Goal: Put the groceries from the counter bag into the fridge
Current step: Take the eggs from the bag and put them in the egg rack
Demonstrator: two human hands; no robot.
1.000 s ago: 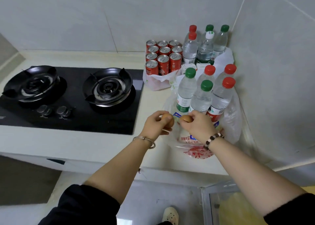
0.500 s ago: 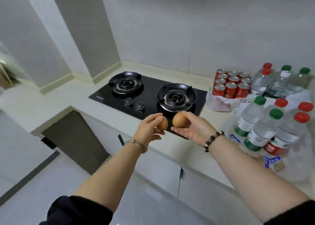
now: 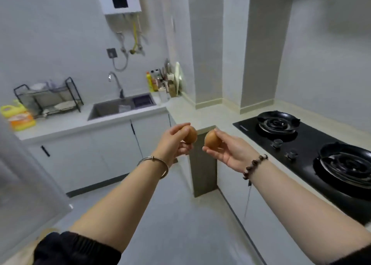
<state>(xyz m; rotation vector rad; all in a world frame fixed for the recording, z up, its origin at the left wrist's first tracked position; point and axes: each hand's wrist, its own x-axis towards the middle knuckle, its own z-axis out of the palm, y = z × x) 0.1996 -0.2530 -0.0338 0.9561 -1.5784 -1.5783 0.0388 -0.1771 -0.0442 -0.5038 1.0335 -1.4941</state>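
Grey-tiled kitchen, sink (image 3: 112,108) at centre left, gas hob (image 3: 301,142) at right. Centre frame: the left hand (image 3: 172,142) curls its fingers round one brown egg (image 3: 190,135); the right hand (image 3: 229,151) grips a second egg (image 3: 212,140) between thumb and bent fingers, the eggs near but apart, held over the floor (image 3: 180,224). The bag is out of view; a blurred pale panel (image 3: 24,184), lower left, may be the fridge. Judged: eggs in transit, not yet stored; remaining groceries unknown.

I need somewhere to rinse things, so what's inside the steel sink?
Inside the stainless steel sink, a dark rectangular tray sits at its right end and something pale, too blurred to identify, lies on the bottom. The near rim hides the basin's front.
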